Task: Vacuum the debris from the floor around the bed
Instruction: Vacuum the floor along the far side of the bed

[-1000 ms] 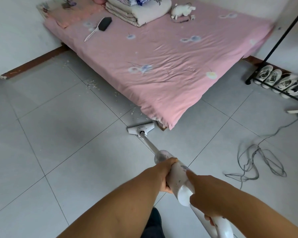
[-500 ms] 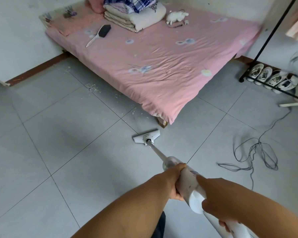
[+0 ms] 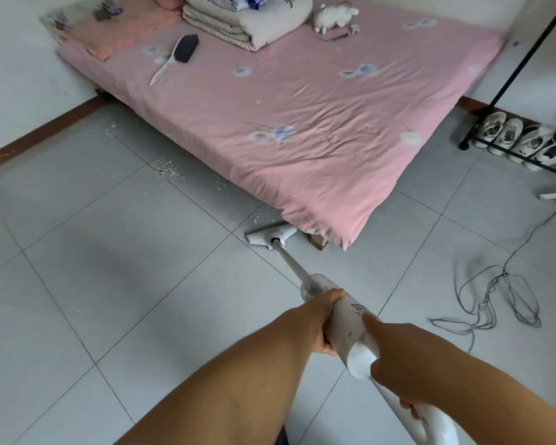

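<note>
The left hand (image 3: 321,319) and right hand (image 3: 398,358) grip the vacuum (image 3: 345,329). Its head (image 3: 268,234) sits by the bed (image 3: 302,107), with crumbs (image 3: 167,167) at ten o'clock.

The tiled floor (image 3: 109,284) carries a pink bed (image 3: 302,123) ahead of the left hand (image 3: 321,321). Debris (image 3: 169,167) lies along the bed, ahead and left of this hand. The vacuum (image 3: 345,321) touches the floor beside the bed corner. A cable (image 3: 495,297) lies right of the right hand (image 3: 408,367). A brush (image 3: 177,56), a quilt (image 3: 247,24) and a toy (image 3: 333,16) lie on the bed.
</note>
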Action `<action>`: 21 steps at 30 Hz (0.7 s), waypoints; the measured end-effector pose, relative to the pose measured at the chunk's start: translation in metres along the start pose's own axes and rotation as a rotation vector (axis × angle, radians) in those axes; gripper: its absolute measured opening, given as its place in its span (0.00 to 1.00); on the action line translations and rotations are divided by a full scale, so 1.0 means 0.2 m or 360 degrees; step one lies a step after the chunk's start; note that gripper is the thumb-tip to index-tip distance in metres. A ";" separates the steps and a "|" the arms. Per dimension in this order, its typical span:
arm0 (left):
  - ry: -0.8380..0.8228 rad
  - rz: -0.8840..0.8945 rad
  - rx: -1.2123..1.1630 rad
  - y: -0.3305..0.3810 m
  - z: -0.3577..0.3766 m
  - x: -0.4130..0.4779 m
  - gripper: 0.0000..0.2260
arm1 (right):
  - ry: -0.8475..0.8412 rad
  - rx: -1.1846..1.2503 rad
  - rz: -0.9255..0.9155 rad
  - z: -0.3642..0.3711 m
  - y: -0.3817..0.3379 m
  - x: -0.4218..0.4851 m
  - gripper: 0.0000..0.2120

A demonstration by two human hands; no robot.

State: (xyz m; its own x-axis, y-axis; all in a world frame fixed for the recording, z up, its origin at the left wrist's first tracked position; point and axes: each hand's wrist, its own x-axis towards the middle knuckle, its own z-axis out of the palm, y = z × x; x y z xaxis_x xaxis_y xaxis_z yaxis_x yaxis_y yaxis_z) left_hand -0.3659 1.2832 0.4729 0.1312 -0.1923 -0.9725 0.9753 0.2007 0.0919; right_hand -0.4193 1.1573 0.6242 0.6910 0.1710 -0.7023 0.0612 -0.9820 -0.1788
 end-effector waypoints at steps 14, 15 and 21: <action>0.0053 0.0149 -0.0114 0.67 -0.51 0.08 0.28 | 0.0070 -0.0196 -0.0033 -0.26 -0.53 0.63 0.33; 0.0058 0.0146 -0.0124 0.67 -0.54 0.07 0.27 | 0.0077 -0.0178 -0.0050 -0.26 -0.55 0.64 0.31; 0.0095 0.0055 -0.0080 0.56 -0.65 0.03 0.27 | -0.0082 -0.0072 0.0019 -0.18 -0.61 0.57 0.35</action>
State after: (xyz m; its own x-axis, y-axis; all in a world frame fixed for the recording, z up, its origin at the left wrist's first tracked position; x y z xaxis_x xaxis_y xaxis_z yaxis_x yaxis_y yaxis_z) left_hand -0.2783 1.4290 0.4490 0.1525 -0.1272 -0.9801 0.9601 0.2544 0.1163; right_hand -0.3227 1.2941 0.5907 0.6539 0.1618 -0.7391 0.0865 -0.9865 -0.1394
